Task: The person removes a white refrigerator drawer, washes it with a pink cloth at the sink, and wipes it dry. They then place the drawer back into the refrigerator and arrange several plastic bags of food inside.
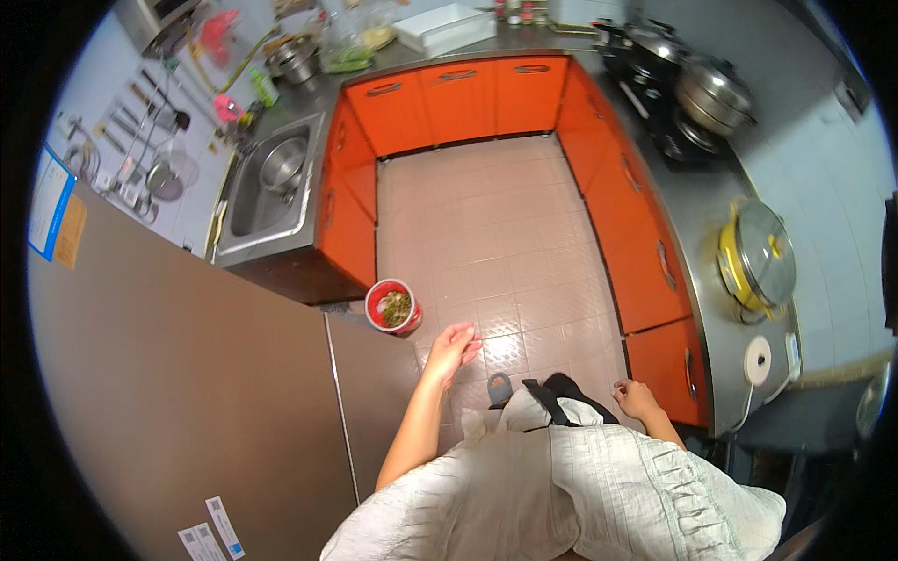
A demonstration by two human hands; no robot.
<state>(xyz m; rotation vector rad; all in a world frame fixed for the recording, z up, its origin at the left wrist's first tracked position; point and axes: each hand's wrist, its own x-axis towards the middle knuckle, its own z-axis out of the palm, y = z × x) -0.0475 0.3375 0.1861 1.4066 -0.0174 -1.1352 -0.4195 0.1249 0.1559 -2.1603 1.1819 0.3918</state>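
My left hand [454,353] hangs in mid-air over the tiled floor, its fingers half curled and slightly apart, with nothing seen in it. Closest to it is a red bin [394,306] holding greenish scraps, on the floor by the end of the sink counter. Down by the orange lower cabinet [670,372] on the right is my right hand [637,400]. Its fingers are loosely bent and no object shows in them. A grey slipper [499,388] is on my foot, between the two hands.
A brown refrigerator [210,350] stands close on the left. Beyond it, a metal pot [284,165] sits in the sink [245,217]. The right counter carries a yellow lidded electric pot [758,256] and a gas stove [652,105] with a steamer pot [715,95]. A white box [445,31] rests on the back counter.
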